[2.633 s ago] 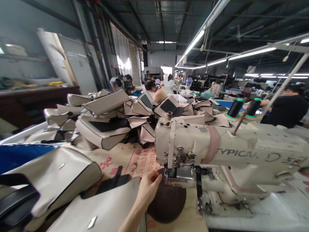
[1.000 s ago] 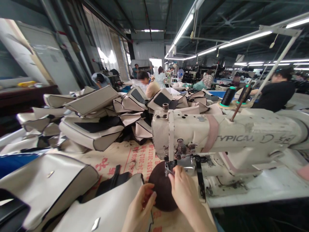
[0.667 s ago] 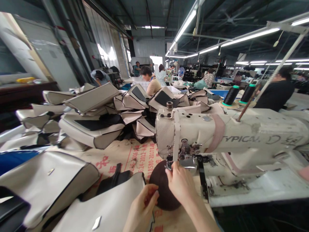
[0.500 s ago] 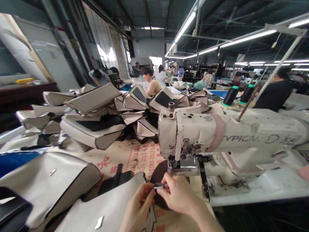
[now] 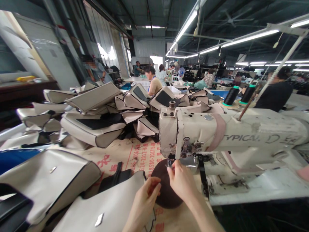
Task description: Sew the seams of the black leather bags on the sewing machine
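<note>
My right hand (image 5: 180, 183) is raised to the needle area (image 5: 172, 160) under the head of a cream sewing machine (image 5: 205, 135). Its thumb and finger are pinched together there, on something too small to make out. My left hand (image 5: 144, 202) hovers lower and to the left with its fingers curled and the tips close together. It sits beside a dark brown round piece (image 5: 166, 193) that lies under the machine head. What the left hand holds, if anything, is hidden. A beige cover (image 5: 108, 206) lies just left of my left wrist.
A heap of beige and black covers (image 5: 96, 119) fills the table behind, on cardboard with red print (image 5: 130, 154). Two black thread cones (image 5: 231, 96) stand behind the machine. Another beige cover (image 5: 55, 177) lies at the left. Several people work at far tables.
Half a second ago both hands met low in front of the brown piece over a small metal thing. My right hand has since risen to the needle area, and my left hand stayed low.
</note>
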Demonstrator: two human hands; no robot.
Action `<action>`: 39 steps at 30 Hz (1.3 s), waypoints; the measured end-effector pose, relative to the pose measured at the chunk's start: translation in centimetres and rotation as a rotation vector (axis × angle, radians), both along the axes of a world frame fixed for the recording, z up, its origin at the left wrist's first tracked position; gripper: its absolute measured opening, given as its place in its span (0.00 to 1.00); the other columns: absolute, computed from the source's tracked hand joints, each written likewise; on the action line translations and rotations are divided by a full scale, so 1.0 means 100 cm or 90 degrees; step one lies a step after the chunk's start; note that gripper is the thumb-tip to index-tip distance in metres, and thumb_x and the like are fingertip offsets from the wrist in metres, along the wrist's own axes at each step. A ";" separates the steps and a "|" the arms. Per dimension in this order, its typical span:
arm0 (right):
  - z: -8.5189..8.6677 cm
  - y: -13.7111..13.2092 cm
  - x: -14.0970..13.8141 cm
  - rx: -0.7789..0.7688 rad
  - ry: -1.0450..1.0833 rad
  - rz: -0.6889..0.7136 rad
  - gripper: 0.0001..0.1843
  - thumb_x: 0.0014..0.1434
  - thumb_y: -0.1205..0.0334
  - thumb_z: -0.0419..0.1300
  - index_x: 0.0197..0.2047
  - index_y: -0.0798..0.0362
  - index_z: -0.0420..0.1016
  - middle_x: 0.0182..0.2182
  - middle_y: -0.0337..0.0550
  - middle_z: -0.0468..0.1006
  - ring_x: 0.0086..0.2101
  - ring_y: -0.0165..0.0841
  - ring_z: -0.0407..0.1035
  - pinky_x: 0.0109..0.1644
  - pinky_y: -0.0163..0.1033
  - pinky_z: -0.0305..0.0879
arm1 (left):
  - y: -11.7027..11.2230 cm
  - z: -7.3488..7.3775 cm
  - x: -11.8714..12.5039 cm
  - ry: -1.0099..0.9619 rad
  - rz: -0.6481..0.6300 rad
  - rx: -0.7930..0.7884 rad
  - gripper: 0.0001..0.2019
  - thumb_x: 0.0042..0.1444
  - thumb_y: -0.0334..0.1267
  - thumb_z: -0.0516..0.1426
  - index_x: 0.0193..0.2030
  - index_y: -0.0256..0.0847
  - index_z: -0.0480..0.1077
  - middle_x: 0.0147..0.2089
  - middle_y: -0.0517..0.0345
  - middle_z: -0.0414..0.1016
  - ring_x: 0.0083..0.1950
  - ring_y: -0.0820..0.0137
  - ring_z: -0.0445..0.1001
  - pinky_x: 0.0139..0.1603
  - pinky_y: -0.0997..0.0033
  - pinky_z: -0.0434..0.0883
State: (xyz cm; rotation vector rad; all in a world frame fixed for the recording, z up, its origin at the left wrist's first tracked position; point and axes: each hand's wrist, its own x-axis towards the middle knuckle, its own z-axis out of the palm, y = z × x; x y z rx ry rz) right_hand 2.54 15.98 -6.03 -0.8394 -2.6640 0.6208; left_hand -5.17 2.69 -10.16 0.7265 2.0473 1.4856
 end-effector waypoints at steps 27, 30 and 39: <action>-0.018 -0.017 0.068 -0.413 0.113 0.128 0.11 0.53 0.54 0.57 0.34 0.53 0.66 0.25 0.36 0.69 0.27 0.26 0.66 0.30 0.27 0.58 | 0.043 0.011 -0.032 -0.127 0.021 0.174 0.10 0.48 0.44 0.60 0.30 0.39 0.71 0.42 0.55 0.73 0.46 0.67 0.69 0.46 0.73 0.65; -0.019 -0.018 0.065 -0.438 0.167 0.110 0.13 0.55 0.51 0.55 0.34 0.54 0.65 0.24 0.36 0.67 0.27 0.26 0.64 0.30 0.28 0.58 | 0.046 0.007 -0.025 -0.449 0.073 0.351 0.08 0.46 0.36 0.62 0.33 0.37 0.72 0.41 0.54 0.74 0.46 0.70 0.70 0.49 0.74 0.65; -0.007 0.003 0.053 -0.208 0.140 0.049 0.08 0.60 0.56 0.50 0.38 0.51 0.62 0.31 0.39 0.73 0.32 0.30 0.70 0.36 0.33 0.61 | 0.015 0.034 -0.007 -0.450 0.045 0.420 0.06 0.48 0.35 0.61 0.28 0.36 0.68 0.30 0.62 0.66 0.33 0.77 0.66 0.47 0.72 0.67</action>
